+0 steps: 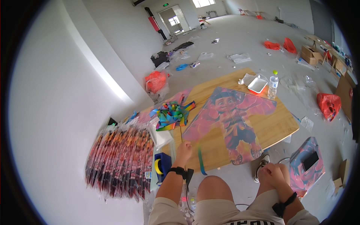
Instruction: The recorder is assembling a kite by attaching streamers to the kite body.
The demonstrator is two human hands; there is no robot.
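Note:
A kite (236, 120) printed with a cartoon figure lies spread on the wooden table (279, 125), its wings pink and its lower part dark and pink. My left hand (184, 152) is closed at the table's near left edge. A thin dark line, perhaps a rod, rises just above it; I cannot make out what its fingers hold. Beside it a narrow green ribbon (202, 160) hangs toward the near edge. Farther back lies a heap of rainbow ribbons (173, 115). My right hand (273, 174) rests on my right knee, fingers curled, nothing visible in them.
At left sits a bundle of bagged, folded kites (120, 159), next to a blue tape dispenser (162, 168). A water bottle (273, 86) and a white-lined tray (257, 85) stand at the table's back right. A phone (310, 161) lies on a printed surface right. Bags litter the floor.

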